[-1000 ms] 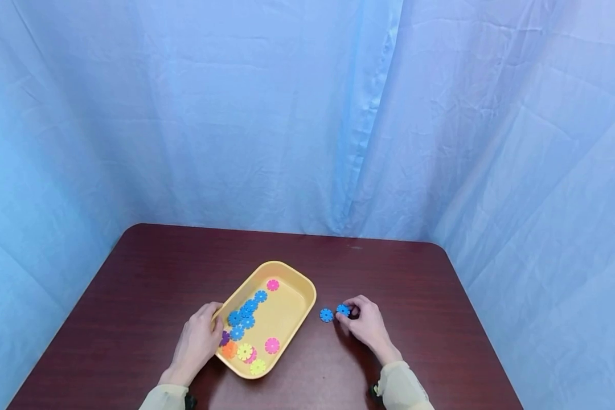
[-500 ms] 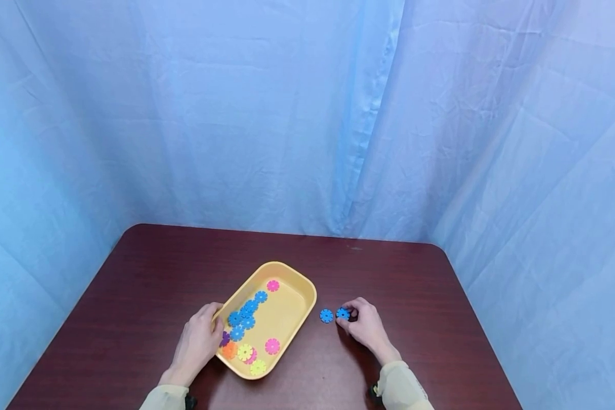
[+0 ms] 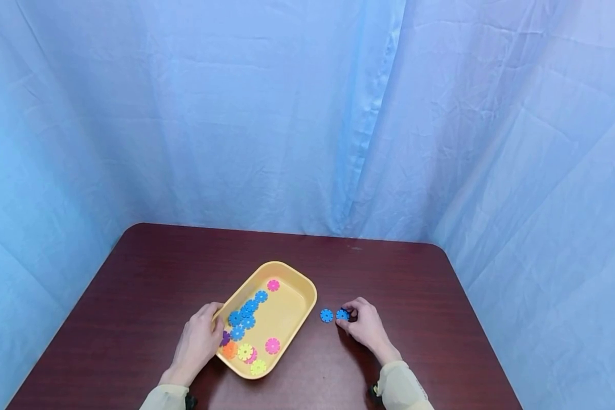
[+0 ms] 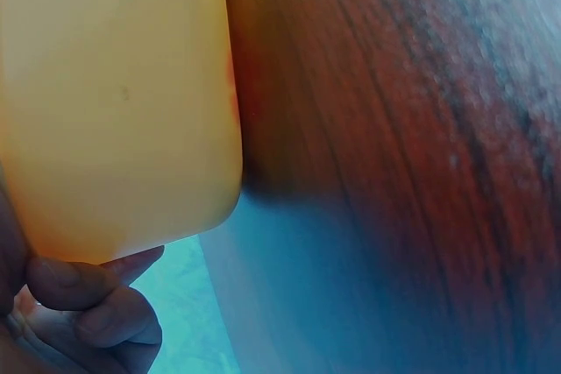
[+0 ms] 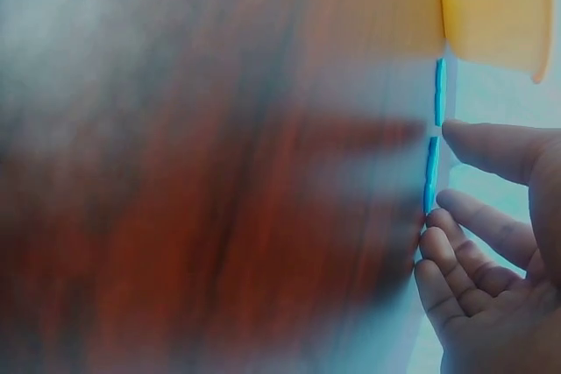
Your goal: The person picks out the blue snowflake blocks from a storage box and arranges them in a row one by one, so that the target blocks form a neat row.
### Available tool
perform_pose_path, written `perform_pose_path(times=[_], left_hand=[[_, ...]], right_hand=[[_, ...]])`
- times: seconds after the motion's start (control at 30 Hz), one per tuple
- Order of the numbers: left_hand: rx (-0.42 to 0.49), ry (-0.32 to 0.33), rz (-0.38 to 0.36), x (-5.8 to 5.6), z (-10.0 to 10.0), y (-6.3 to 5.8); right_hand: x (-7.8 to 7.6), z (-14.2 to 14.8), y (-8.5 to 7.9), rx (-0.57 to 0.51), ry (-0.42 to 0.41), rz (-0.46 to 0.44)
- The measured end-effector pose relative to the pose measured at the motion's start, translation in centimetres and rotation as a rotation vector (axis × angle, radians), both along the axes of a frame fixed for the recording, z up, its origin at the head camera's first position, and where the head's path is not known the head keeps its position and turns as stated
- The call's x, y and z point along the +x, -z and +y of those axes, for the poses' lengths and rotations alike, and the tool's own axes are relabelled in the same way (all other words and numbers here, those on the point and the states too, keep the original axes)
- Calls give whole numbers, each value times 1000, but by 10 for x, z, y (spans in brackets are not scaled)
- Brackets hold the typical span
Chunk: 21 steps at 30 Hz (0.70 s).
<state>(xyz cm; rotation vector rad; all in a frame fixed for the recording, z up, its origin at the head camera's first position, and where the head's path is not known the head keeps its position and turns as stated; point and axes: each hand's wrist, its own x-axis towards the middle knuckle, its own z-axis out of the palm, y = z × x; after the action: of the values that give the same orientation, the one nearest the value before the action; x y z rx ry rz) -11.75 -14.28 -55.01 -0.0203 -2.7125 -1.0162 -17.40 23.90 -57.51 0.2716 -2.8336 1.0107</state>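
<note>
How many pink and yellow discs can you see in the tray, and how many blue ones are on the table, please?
Blue discs on the table: 2
Pink discs in the tray: 3
Yellow discs in the tray: 2
Total: 7

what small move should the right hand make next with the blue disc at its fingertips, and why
Probably let go and lift the right hand straight up: the blue disc looks flat on the table, in line with its neighbour and a small gap apart, and with fingertips at its edge, a sideways pull might shift it.
</note>
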Motion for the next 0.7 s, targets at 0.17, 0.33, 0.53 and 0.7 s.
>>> perform_pose_path(times=[0.17,0.33,0.53,0.7], left_hand=[[0,1,2,0,0,0],[-2,1,7,0,0,1],[-5,-3,28,0,0,0],[-1,-4,14,0,0,0]], right_hand=[[1,-1,-3,-23,1,-2],[-1,-3,-12,-49,0,17],[-6,-12,-32,-33,-17,45],[-12,-23,-47,-33,-24,47]])
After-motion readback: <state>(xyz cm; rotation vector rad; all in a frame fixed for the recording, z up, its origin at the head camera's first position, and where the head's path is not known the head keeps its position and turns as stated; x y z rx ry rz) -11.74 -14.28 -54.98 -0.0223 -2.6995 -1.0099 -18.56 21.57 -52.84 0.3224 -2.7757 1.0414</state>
